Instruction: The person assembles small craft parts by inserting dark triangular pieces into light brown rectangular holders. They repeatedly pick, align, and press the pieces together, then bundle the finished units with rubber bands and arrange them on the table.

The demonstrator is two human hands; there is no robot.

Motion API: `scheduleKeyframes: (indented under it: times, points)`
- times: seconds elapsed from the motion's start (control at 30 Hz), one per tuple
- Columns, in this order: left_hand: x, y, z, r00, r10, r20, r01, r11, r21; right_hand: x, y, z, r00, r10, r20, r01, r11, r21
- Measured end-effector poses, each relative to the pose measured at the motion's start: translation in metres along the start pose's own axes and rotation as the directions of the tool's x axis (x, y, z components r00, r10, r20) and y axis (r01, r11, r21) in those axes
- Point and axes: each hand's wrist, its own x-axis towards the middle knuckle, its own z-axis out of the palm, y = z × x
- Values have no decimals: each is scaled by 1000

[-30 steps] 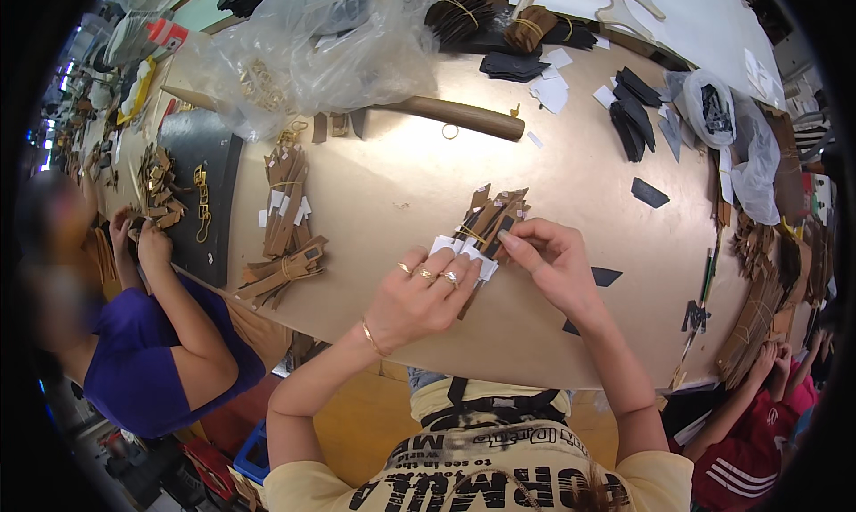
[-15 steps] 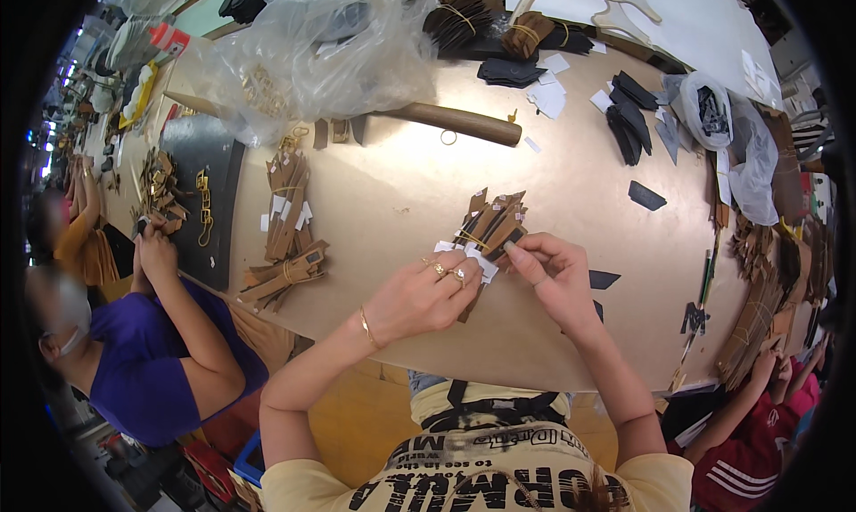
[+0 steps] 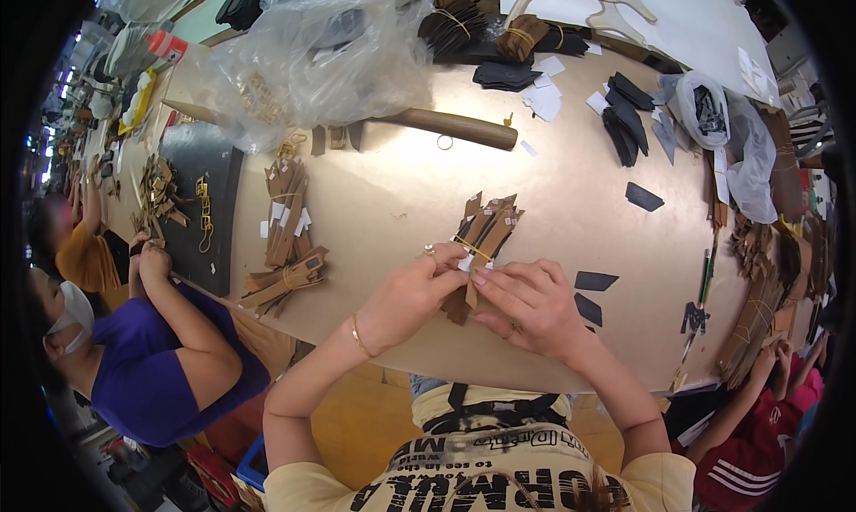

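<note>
A bundle of brown leather strips [image 3: 492, 229], dark along some edges, is held over the near middle of the table. A yellow rubber band [image 3: 471, 246] runs around it, and small white slips show below the band. My left hand [image 3: 412, 291], with rings and a bracelet, closes on the bundle's left side. From the right, my right hand [image 3: 532, 309] has its fingertips on the lower part of the bundle, the thumb lower down by the strip ends. The palms and fingers hide part of the bundle. Two dark cut pieces [image 3: 596, 282] lie just right of my right hand.
Banded strip bundles [image 3: 285, 209] lie to the left, near a dark board [image 3: 201, 204] with gold buckles. A brown rod [image 3: 450, 127] and a clear plastic bag [image 3: 348, 66] lie beyond. Black pieces [image 3: 626, 128] are at the far right. People work on both sides.
My right hand has moved left and down from a dark-ended strip at the bundle's right side onto its lower part. The two dark pieces beside it show more fully.
</note>
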Motion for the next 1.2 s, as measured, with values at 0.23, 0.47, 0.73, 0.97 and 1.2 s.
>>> scheduleKeyframes:
  times: [0.23, 0.47, 0.73, 0.97, 1.2]
  points:
    - [-5, 11, -22, 995, -84, -57, 87, 995, 49, -6, -4, 7, 995, -86, 58, 99, 955, -281]
    - [-15, 15, 6, 997, 32, -73, 2, 908, 419, -7, -19, 11, 993, -25, 118, 70, 918, -391]
    - [-12, 17, 5, 929, -219, -299, 252, 965, 77, -8, -3, -16, 961, 252, -111, -237, 962, 136]
    - [23, 20, 15, 806, -522, -278, 528, 847, -60, -33, 8, -47, 769, 600, -221, -509, 783, 356]
    - [43, 23, 25, 871, -475, -127, 492, 844, 213, -75, 30, -78, 644, 670, -369, -530, 739, 416]
